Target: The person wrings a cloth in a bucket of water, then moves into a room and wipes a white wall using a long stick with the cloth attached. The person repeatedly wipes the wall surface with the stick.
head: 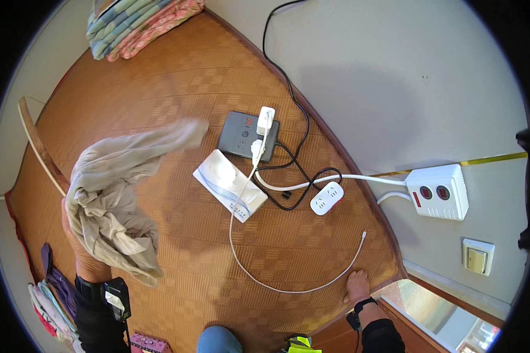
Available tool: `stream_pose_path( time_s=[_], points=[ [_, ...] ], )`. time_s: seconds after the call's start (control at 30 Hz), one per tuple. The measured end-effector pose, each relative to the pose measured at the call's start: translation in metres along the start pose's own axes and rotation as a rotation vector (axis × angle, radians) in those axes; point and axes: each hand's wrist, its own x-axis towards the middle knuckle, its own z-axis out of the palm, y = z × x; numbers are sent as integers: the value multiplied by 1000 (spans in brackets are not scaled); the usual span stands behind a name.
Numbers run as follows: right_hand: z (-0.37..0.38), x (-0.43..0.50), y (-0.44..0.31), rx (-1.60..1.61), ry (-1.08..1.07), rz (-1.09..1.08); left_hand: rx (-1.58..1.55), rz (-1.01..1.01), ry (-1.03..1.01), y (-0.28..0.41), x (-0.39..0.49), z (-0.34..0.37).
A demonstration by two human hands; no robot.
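Observation:
Bunched in my left hand [73,234] is a beige cloth [115,207], its far end blurred and reaching toward the power strip. The cloth hides most of the fingers. A long wooden strip [42,145] runs up from behind the cloth; whether the hand also grips it is hidden. My right hand [357,284] is planted on the brown woven mat [194,273] near its right front corner, holding nothing visible. Just above it lies the tip of a white charging cable [287,291].
A dark grey power strip [236,132] carries a white charger [266,120] and plug. Beside it are a tissue pack [229,185] and a white socket block [327,198]. A white plug-in unit [437,192] and switch [478,257] are on the wall. Folded quilts [137,31] and clothes [53,304] lie left.

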Motion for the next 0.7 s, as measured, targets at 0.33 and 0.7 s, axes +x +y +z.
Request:
stream_pose_path(
  time_s=[0.33,0.7],
  points=[
    [-14,-5,-3,16,-36,49,-24,-53,-11,2,-12,-23],
    [-22,-9,7,143,-8,-17,-17,-150,79,40,-76,-13]
  ],
)
